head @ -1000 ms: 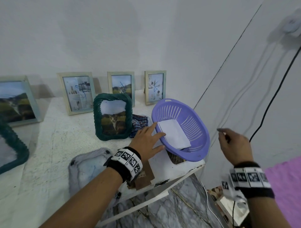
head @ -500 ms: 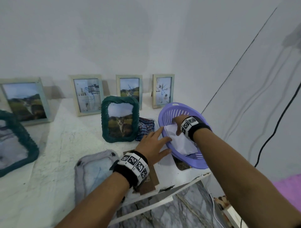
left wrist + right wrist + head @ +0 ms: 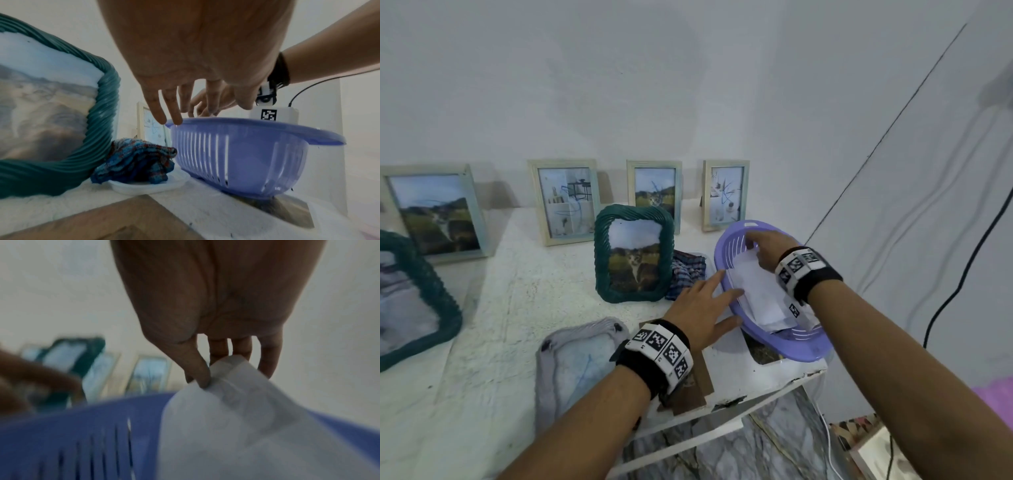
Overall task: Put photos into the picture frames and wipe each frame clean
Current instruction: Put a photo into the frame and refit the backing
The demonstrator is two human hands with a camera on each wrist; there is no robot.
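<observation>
Frames (image 3: 633,253): 7; basket (image 3: 811,349): 1.

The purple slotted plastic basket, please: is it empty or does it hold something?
Not empty: the purple slotted plastic basket holds white paper sheets, which the right hand pinches.

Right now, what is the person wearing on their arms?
Both arms are bare, with no sleeves. Each wrist has a black band with white blocks on it, printed with square black-and-white code patterns: one behind the left hand, one behind the right hand. A small camera box hangs under the right wrist.
</observation>
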